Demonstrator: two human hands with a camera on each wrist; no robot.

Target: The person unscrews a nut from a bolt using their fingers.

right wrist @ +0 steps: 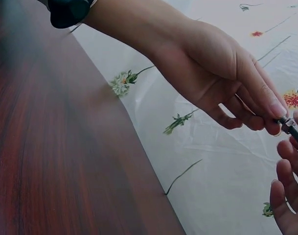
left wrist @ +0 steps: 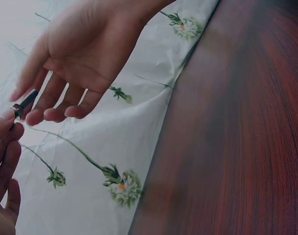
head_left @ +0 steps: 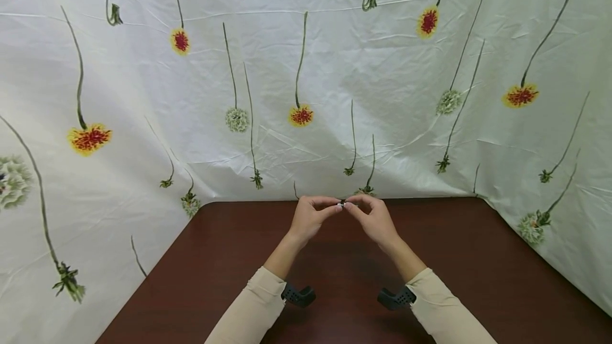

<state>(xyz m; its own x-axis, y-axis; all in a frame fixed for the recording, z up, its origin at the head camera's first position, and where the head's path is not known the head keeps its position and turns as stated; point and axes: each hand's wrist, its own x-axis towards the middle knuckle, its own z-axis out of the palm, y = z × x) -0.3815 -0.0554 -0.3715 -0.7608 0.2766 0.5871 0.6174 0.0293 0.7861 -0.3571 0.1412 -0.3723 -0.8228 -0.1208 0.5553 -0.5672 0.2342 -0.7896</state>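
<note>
"Where's the threaded bolt [right wrist: 294, 133]?"

"I see it at twelve o'clock. The left hand [head_left: 307, 221], at its eight, pinches the shaft [left wrist: 29, 98]; the right hand [head_left: 378, 222], at its four, pinches the hex end [right wrist: 287, 125]."

White flower-printed cloth [head_left: 344, 62]; dark reddish-brown table [head_left: 346, 264]

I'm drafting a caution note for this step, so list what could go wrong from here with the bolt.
The small bolt might slip: only the fingertips of the left hand and right hand hold it. If dropped, it could bounce or roll on the smooth-looking table. The fingers of both hands crowd around what looks like a nut, so they could get in each other's way.
</note>
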